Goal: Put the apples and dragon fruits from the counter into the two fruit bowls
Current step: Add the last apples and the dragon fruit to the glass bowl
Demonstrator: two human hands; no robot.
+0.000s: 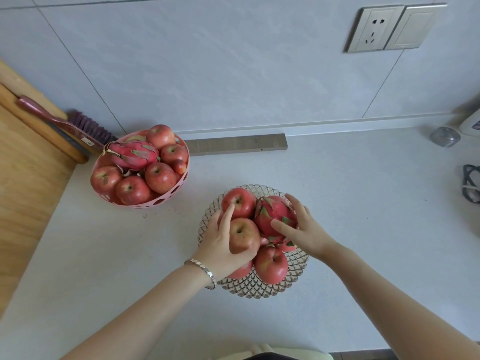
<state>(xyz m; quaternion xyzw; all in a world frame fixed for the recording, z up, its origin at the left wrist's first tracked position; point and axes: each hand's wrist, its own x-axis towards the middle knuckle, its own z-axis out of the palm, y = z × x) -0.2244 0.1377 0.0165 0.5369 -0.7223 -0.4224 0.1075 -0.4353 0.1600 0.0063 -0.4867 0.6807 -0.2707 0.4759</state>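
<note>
A clear cut-glass bowl (255,288) sits on the white counter in front of me with several red apples and a dragon fruit (274,215) in it. My left hand (220,242) grips one red apple (242,235) at the bowl's left side, its forefinger touching the apple behind. My right hand (302,229) is wrapped around the dragon fruit at the bowl's right side. A pink perforated bowl (166,198) at the back left holds several apples and another dragon fruit (132,154).
A wooden board (28,162) and a purple-bristled brush (85,126) lie at the left. A grey metal strip (236,144) runs along the wall. A small glass jar (444,136) and dark cord (471,187) are at the right edge.
</note>
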